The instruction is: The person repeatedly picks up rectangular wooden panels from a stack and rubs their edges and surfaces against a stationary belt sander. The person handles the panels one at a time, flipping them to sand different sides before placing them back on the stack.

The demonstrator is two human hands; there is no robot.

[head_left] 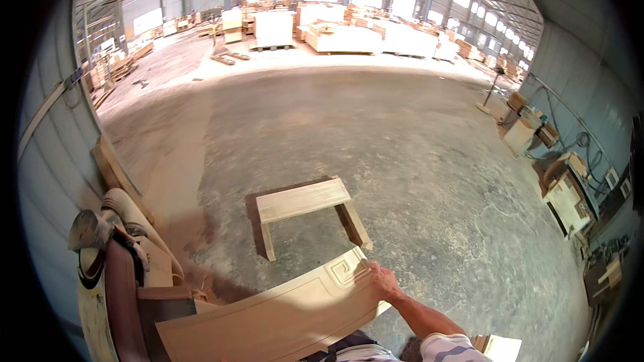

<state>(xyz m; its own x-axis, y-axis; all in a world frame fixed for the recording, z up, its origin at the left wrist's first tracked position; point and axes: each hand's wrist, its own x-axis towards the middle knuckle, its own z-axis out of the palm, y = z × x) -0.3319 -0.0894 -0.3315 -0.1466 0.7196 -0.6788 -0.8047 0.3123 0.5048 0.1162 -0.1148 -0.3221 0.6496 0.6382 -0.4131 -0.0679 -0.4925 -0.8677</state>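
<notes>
A long pale wooden panel (275,315) with a slightly curved outline lies across my front, tilted up toward its right end. A square spiral is carved near that end, and a thin line runs along its upper edge. My right hand (384,283) is closed around the panel's right end, fingers over the edge. My left hand is out of view. The panel's left part reaches close to a belt machine (125,285) with a reddish-brown belt, which looks like a sander. Whether they touch, I cannot tell.
A low wooden bench (303,202) stands on the concrete floor just ahead. Pale wood pieces (503,348) lie at lower right. Machines and a cabinet (569,201) line the right wall. Large stacks of boards (345,38) and a pallet jack (228,57) stand far off.
</notes>
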